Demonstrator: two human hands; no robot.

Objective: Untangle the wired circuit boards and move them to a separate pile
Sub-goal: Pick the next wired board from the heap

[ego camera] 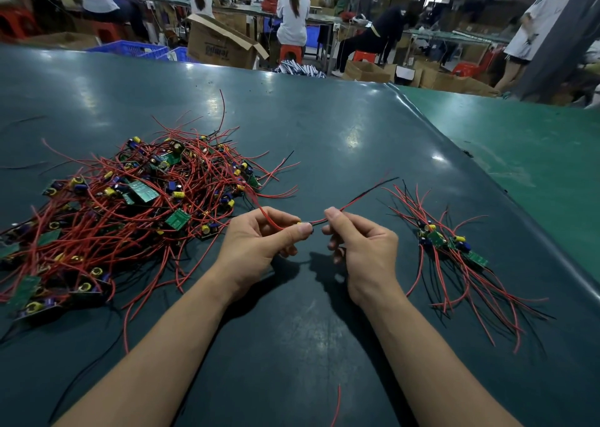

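— So, what have the hands got hold of?

— The left hand (pixel 259 241) pinches a small circuit board with a yellow capacitor (pixel 303 225) between thumb and fingertips, the other fingers curled under. Only a sliver of the board shows. The right hand (pixel 360 248) pinches the red and black wires (pixel 354 202) that run from that board up and to the right, with its lower fingers loosely curled.

— And where is the rest?

— To the left lies the big tangled heap of green boards and red wires (pixel 123 206) on the dark green desk (pixel 324 134). One red wire loops from the left hand back toward that heap. Well apart, on the right, sits the small separate pile of boards (pixel 451 245), its wires trailing toward the near edge. A loose red wire (pixel 337 404) lies near, between the forearms.
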